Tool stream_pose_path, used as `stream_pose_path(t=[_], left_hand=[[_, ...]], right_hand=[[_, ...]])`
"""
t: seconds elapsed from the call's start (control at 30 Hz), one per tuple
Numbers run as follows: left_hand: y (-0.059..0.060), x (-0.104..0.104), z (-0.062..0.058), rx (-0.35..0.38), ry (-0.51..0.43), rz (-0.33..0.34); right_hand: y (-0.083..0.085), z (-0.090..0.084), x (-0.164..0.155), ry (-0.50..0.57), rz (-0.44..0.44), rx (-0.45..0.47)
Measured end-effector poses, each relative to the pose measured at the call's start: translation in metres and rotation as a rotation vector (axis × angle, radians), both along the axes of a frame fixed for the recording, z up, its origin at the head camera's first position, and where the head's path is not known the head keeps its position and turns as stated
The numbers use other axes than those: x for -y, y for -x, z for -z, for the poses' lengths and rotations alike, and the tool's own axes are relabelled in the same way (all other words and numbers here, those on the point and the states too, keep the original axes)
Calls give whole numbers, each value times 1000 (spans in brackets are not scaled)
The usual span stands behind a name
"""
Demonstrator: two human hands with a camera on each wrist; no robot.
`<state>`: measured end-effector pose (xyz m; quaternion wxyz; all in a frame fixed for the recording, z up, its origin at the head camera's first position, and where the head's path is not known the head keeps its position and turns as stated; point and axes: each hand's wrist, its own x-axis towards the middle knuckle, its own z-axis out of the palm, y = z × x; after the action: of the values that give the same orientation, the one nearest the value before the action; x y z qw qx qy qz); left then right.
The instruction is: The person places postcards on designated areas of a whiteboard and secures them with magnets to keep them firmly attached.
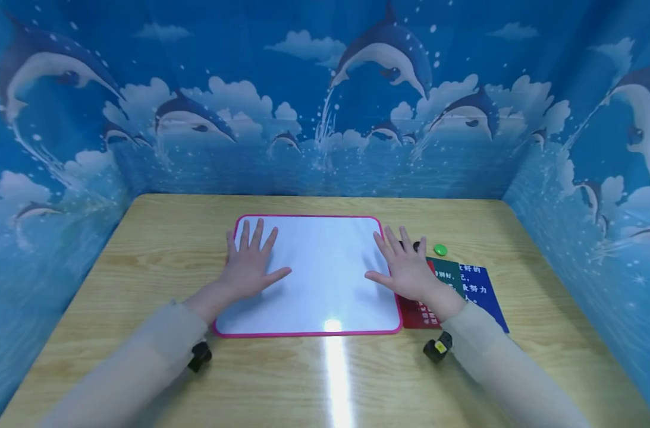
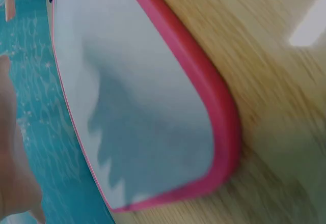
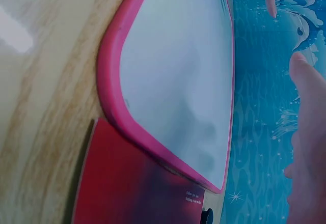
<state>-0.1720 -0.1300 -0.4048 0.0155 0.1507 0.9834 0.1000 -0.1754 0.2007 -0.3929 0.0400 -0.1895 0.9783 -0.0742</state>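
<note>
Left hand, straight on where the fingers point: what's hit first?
Probably the dolphin-printed backdrop: the left hand seems raised above the whiteboard, casting a shadow on it, so it should pass over the far rim. Exact height and finger tilt are unclear.

The right hand [image 1: 410,270] partly hides a red card [image 1: 418,317] and black piece [image 1: 416,245]; the left wrist view crops the left hand [image 2: 14,168].

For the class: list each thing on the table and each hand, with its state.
Whiteboard, lying flat, no visible writing
Left hand, hovering, fingers spread
Right hand, hovering, fingers spread
Printed covers, overlapping, partly hidden
Green disc, lying uncovered
Black pieces, partly hidden
</note>
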Motion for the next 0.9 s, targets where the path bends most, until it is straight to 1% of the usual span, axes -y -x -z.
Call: stream_pose_path(t=[0.13,0.4,0.67,0.9], left_hand=[[2,12,3,5,2,-1],[3,33,4,35,19,-6],[6,50,9,82,-18,9],[12,68,13,131,-31,-2]], right_hand=[[0,1,-1,-3,3,2],[-1,2,-2,-13,10,5],[-4,-1,-2,7,20,28],[-3,0,-3,11,37,32]])
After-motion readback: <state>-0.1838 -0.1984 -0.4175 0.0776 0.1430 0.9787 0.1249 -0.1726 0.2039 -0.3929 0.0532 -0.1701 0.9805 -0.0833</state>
